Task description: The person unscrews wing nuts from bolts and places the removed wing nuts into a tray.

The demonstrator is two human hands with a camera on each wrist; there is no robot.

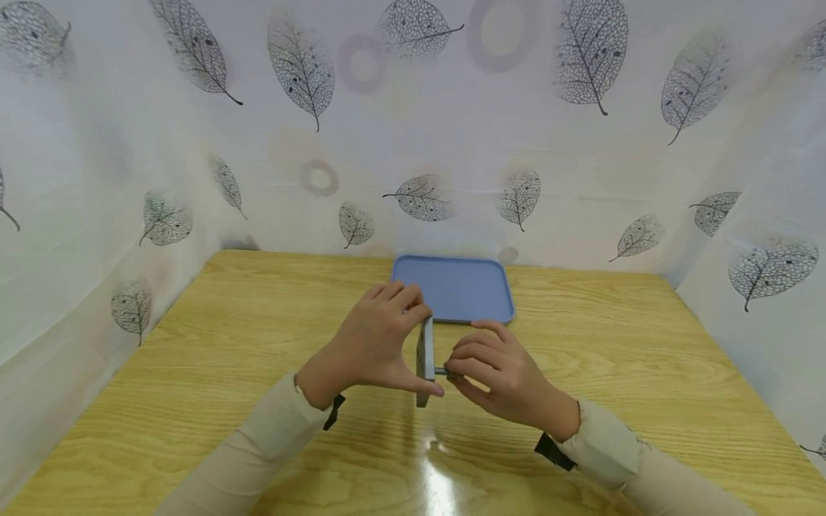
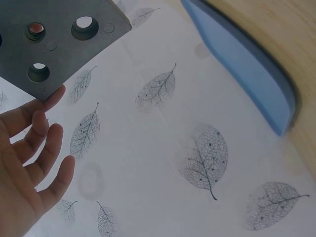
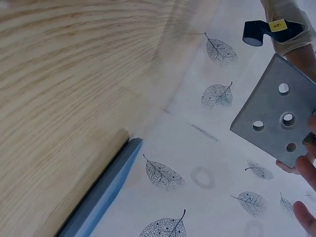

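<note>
My left hand (image 1: 381, 340) grips a grey square metal plate (image 1: 426, 358), thumb at its lower edge and fingers at its top. The plate stands on edge above the table and has several round holes. Its face with a threaded hole fills the top left corner of the left wrist view. From the right side, my right hand (image 1: 503, 373) pinches a thin grey bolt (image 1: 441, 371) with its fingertips. The bolt's shank points straight at the plate's face, its near end right at the surface. Its other end is hidden by my fingers. In the right wrist view the plate (image 3: 274, 111) shows its other face.
Behind my hands, a shallow blue tray (image 1: 458, 287) lies near the back of the wooden table (image 1: 290, 308). A white curtain (image 1: 445, 129) with leaf prints hangs along the back and both sides. Dark straps (image 1: 555, 451) sit at both wrists.
</note>
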